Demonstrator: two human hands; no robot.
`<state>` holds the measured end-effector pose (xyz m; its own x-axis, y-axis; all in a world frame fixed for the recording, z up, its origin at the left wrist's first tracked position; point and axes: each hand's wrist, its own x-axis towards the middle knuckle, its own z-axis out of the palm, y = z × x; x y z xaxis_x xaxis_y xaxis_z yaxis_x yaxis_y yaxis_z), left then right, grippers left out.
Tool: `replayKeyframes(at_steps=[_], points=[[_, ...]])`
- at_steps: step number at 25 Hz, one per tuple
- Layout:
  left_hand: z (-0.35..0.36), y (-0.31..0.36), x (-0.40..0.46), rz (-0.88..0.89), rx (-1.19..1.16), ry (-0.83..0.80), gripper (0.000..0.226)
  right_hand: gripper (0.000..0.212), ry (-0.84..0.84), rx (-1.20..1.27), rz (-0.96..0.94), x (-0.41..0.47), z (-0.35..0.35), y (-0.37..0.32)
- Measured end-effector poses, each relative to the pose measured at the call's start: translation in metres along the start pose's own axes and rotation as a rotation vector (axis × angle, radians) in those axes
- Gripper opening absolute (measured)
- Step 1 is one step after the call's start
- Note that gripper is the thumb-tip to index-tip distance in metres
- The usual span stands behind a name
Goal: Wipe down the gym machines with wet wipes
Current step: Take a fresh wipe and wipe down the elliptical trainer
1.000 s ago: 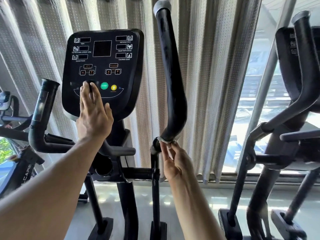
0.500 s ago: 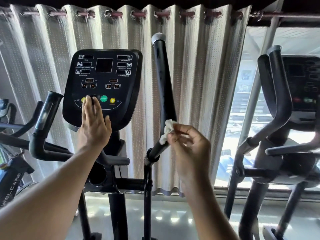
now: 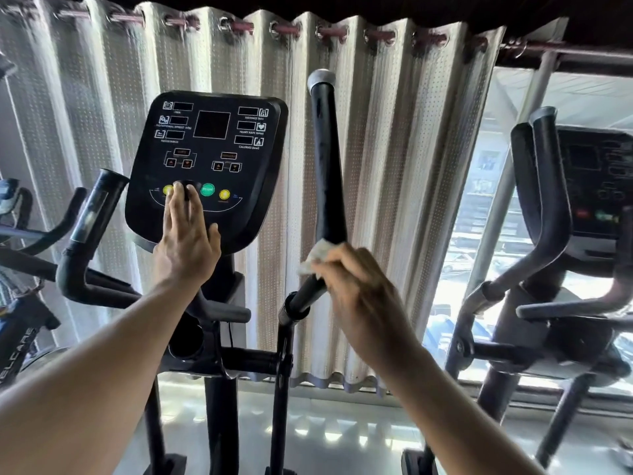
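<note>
Head view: the left hand (image 3: 186, 248) lies flat, fingers straight, on the black console (image 3: 209, 166) by its buttons; the right hand (image 3: 356, 296) pinches a white wet wipe (image 3: 317, 257) against the upright handlebar (image 3: 327, 173) — at its lower bend; a second machine (image 3: 565, 234) stands right.

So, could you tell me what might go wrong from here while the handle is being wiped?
1. The left hand lies flat on the console, its fingertips on the button row by the green button; leaning there may press a button by accident.
2. The right hand pinches the wet wipe against the black handlebar; most of the bar above looks unwiped, and the small wipe could slip out.
</note>
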<state>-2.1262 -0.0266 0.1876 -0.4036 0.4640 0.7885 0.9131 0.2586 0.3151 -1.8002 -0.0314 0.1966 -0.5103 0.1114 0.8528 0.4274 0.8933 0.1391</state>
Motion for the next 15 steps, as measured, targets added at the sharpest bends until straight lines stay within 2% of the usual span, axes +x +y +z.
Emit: replayKeyframes(at_steps=[2, 5, 9, 13, 15], points=[[-0.001, 0.0, 0.0, 0.008, -0.001, 0.008, 0.075, 0.031, -0.135, 0.034, 0.116, -0.034, 0.027, 0.001], [-0.003, 0.001, -0.002, -0.001, -0.012, -0.011, 0.074, 0.017, -0.201, 0.286, 0.504, -0.078, 0.055, 0.015], [-0.002, 0.002, -0.001, 0.009, 0.002, 0.003, 0.076, 0.013, -0.101, 0.55, 0.77, -0.092, 0.055, 0.011], [0.001, -0.002, 0.001, 0.022, -0.01, 0.024, 0.069, 0.011, 0.025, 0.938, 1.103, -0.075, 0.047, 0.016], [0.003, -0.002, 0.0, 0.026, -0.009, 0.037, 0.065, 0.013, 0.096, 1.044, 1.103, -0.066, 0.043, 0.025]])
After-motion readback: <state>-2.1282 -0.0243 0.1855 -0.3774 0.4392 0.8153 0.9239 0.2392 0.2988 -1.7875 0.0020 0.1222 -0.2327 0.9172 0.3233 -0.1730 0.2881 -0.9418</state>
